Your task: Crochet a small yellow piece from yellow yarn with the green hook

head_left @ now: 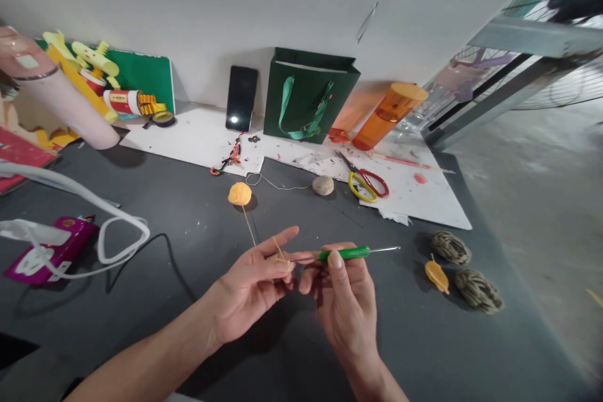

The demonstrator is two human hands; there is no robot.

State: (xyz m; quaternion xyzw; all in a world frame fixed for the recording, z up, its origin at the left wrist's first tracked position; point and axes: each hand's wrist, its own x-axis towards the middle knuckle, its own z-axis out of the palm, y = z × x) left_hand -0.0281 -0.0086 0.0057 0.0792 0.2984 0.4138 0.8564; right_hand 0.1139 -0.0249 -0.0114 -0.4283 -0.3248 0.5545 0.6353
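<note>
My right hand [348, 295] is closed around a crochet hook [346, 253] with a green handle. Its bare metal end points to the right, away from my left hand. My left hand [259, 282] pinches yellow yarn [279, 246] between thumb and fingers, and the strand passes over the raised index finger. This strand runs back to a small yellow yarn ball [240, 193] on the dark table. Whatever stitches lie in the left fingertips are too small to make out. Both hands are close together above the table.
Behind the hands are a beige yarn ball [323, 185], scissors [367, 181], a phone [242, 98], a green paper bag [311, 95] and an orange bottle [389, 116]. Grey-brown yarn bundles [478, 291] and a yellow leaf-shaped piece [437, 276] lie right. A white cable [117, 207] loops left.
</note>
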